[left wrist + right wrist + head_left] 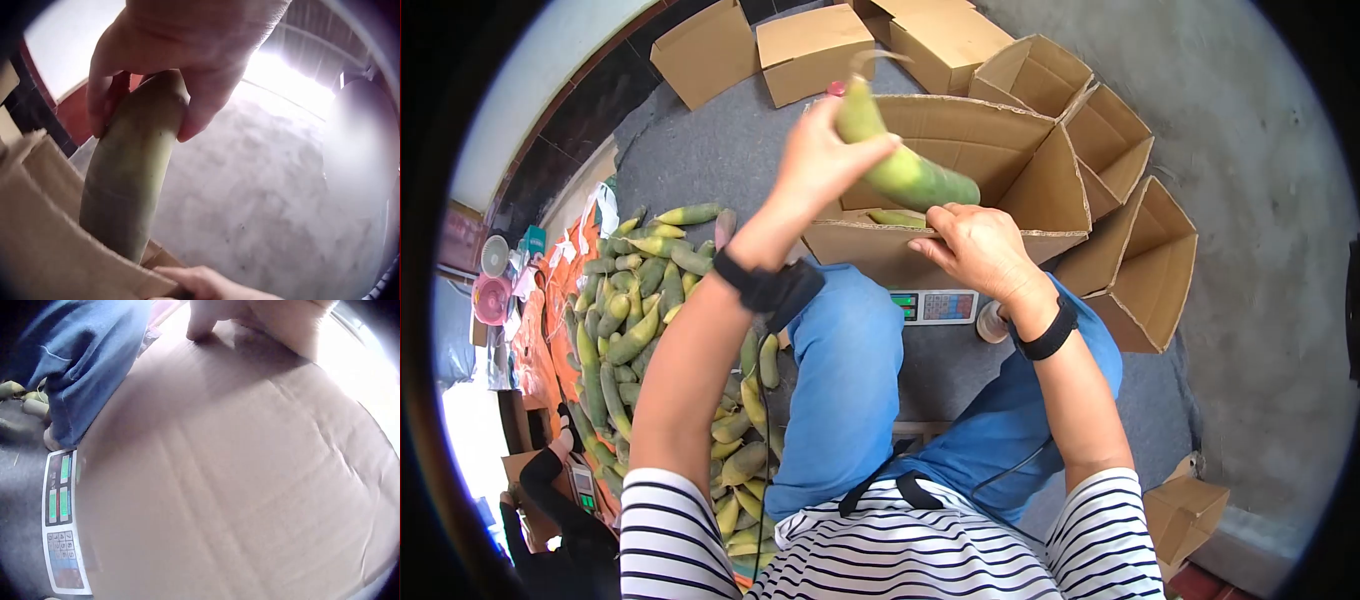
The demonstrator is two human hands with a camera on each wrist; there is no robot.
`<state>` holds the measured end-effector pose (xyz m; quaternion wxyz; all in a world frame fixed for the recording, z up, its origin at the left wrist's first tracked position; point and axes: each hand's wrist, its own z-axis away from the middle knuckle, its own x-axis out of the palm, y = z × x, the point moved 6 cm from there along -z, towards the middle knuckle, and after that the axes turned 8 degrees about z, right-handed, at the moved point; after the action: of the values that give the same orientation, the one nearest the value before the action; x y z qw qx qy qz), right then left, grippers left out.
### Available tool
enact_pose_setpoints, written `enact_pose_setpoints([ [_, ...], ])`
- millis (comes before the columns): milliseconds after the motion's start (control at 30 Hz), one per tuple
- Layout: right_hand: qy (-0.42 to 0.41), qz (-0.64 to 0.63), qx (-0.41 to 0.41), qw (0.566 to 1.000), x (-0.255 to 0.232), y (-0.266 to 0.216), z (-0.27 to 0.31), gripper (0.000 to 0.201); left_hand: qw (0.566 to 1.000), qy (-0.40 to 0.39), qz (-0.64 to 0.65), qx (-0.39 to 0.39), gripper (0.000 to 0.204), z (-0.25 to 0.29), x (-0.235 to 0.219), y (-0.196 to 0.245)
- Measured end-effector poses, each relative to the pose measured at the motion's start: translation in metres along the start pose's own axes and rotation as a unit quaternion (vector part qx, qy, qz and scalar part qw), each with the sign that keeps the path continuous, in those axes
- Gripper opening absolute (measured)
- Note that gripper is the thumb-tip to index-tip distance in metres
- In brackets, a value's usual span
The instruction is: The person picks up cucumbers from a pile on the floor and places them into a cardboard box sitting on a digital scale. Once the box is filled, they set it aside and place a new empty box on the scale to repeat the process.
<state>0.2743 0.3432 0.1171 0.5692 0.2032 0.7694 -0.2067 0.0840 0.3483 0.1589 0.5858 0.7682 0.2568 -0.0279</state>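
Observation:
A long green radish-like vegetable [925, 182] [131, 169] hangs tilted over an open cardboard box [870, 245] [56, 231] [219, 462]. My left hand [825, 160] [181, 44] grips its paler upper end between thumb and fingers. At the box's near rim, my right hand [988, 252] [215, 284] [269, 322] pinches the cardboard, its thumb on the outer side and its fingers over the edge. Another green vegetable [897, 218] shows inside the box; the rest of the contents are hidden. A scale's panel [935, 307] [62, 519] shows below the near wall.
A large heap of green vegetables [635, 310] lies left of my legs. Open boxes [1140, 265] stand to the right and closed ones [815, 45] behind. A round object [991, 323] is beside the scale panel. Another person's dark sleeve [550, 500] appears lower left.

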Motion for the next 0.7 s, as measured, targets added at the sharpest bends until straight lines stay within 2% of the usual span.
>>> enact_pose_setpoints([
  [67,-0.003,-0.004,0.001,1.0,-0.001,0.0,-0.001,0.032,0.994,-0.084,-0.036,-0.06,0.052,-0.005,0.031,-0.028],
  [100,0.0,-0.005,0.006,1.0,0.0,0.001,-0.001,0.032,0.99,-0.09,-0.104,-0.007,0.038,-0.002,0.041,-0.035],
  [133,0.001,-0.008,0.009,1.0,0.001,0.0,-0.001,0.032,0.991,-0.09,-0.102,-0.016,0.038,-0.001,0.038,-0.037],
  [200,0.009,-0.006,0.015,1.0,0.001,0.002,-0.001,0.032,0.975,-0.151,-0.161,-0.004,0.024,0.002,0.026,-0.029],
  [267,-0.022,-0.004,-0.021,1.0,0.003,-0.009,0.0,0.031,0.984,-0.076,-0.143,0.069,0.017,0.015,-0.014,-0.008],
  [300,0.012,0.019,0.0,1.0,0.0,-0.012,0.0,0.031,0.99,-0.053,-0.116,0.065,0.015,0.026,-0.035,-0.005],
  [333,0.01,0.021,0.015,1.0,-0.002,-0.009,-0.002,0.031,0.993,-0.028,-0.092,0.063,0.013,0.041,-0.057,-0.007],
  [467,-0.023,0.018,0.027,0.999,-0.001,-0.008,-0.004,0.032,0.994,0.028,-0.101,-0.026,0.01,0.132,-0.122,-0.074],
  [533,-0.04,0.022,0.036,0.998,-0.002,-0.01,-0.005,0.031,0.978,0.023,-0.088,-0.187,0.009,0.202,-0.133,-0.142],
  [567,-0.035,0.023,0.037,0.998,-0.003,-0.013,-0.006,0.03,0.973,-0.013,-0.133,-0.188,0.007,0.236,-0.131,-0.159],
  [600,-0.032,0.023,0.038,0.998,-0.003,-0.015,-0.007,0.03,0.971,-0.062,-0.128,-0.194,0.007,0.275,-0.124,-0.194],
  [667,-0.033,0.024,0.053,0.998,-0.001,-0.014,-0.008,0.03,0.943,-0.112,-0.073,-0.304,0.013,0.351,-0.101,-0.247],
  [700,-0.037,0.026,0.047,0.998,-0.001,-0.016,-0.011,0.03,0.903,-0.167,-0.074,-0.39,0.02,0.388,-0.085,-0.275],
])
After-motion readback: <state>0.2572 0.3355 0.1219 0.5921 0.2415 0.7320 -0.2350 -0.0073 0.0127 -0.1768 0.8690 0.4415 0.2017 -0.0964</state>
